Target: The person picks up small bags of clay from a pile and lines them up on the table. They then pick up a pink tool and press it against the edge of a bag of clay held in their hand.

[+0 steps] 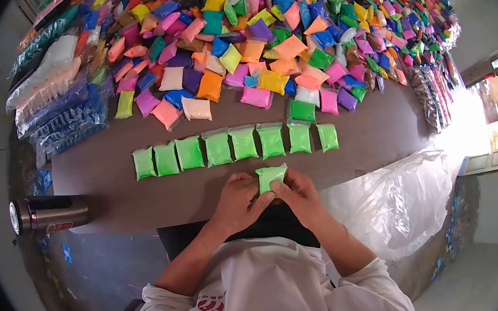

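Note:
A small light-green packet (pixel 272 178) in clear wrapping is held up between my two hands, just past the table's near edge. My left hand (pixel 240 199) pinches its left side, thumb at the lower corner. My right hand (pixel 295 191) grips the right side, with the thumb pressed on the front face. Beyond the hands, several similar bright-green packets stretch across the table in a row, from a left-end packet (pixel 144 163) to a narrower right-end packet (pixel 327 137). A darker green packet (pixel 302 110) lies just behind the row's right part.
A large heap of many-coloured packets (pixel 261 48) covers the table's (pixel 101 167) far side. Stacked clear bags of packets (pixel 67 115) stand at the left. A steel flask (pixel 51 213) lies at the left edge. Clear plastic sheeting (pixel 392 206) hangs below the right edge.

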`<act>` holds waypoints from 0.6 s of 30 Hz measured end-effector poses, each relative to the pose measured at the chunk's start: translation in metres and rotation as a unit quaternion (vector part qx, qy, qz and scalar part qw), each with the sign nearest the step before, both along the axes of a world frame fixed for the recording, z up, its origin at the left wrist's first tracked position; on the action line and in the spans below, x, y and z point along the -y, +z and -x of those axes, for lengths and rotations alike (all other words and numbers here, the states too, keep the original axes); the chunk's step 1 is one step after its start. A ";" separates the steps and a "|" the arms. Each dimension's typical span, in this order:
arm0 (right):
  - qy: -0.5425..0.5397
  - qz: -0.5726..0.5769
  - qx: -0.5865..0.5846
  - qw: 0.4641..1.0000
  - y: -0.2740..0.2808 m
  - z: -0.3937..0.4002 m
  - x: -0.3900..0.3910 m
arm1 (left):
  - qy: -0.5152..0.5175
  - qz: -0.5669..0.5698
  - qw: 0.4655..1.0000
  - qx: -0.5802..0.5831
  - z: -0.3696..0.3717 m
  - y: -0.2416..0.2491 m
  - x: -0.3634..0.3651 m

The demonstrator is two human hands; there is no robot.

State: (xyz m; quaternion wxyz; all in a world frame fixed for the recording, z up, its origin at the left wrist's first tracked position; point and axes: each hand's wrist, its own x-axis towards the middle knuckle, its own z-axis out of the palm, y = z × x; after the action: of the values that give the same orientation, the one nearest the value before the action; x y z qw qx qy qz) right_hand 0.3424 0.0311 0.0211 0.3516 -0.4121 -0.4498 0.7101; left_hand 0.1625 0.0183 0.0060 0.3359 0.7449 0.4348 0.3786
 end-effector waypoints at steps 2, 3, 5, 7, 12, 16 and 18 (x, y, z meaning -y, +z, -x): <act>-0.012 -0.014 0.010 1.000 -0.004 -0.003 0.005 | -0.016 -0.007 0.999 -0.042 0.000 0.006 0.000; -0.020 -0.020 0.013 1.000 -0.006 -0.004 0.006 | -0.026 -0.010 0.998 -0.064 0.001 0.008 -0.001; -0.078 -0.129 0.103 0.983 -0.012 -0.013 0.006 | -0.011 -0.045 0.997 -0.061 -0.003 -0.004 -0.002; -0.159 -0.153 0.170 0.961 -0.008 -0.030 0.003 | -0.001 -0.048 0.998 -0.051 -0.007 -0.008 0.000; -0.260 -0.183 0.320 0.893 0.009 -0.126 -0.044 | 0.022 -0.053 0.996 -0.073 -0.012 0.002 0.000; -0.206 -0.157 0.417 0.871 0.004 -0.148 -0.077 | 0.029 -0.062 0.994 -0.083 -0.013 0.001 -0.001; -0.202 -0.181 0.419 0.866 -0.001 -0.142 -0.085 | 0.035 -0.068 0.994 -0.080 -0.013 0.000 -0.001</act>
State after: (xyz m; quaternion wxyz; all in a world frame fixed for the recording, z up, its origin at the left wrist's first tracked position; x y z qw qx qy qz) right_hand 0.4848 0.1165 0.0198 0.3339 -0.6819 -0.5826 0.2899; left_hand 0.1755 0.0191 0.0058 0.2356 0.7783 0.4592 0.3576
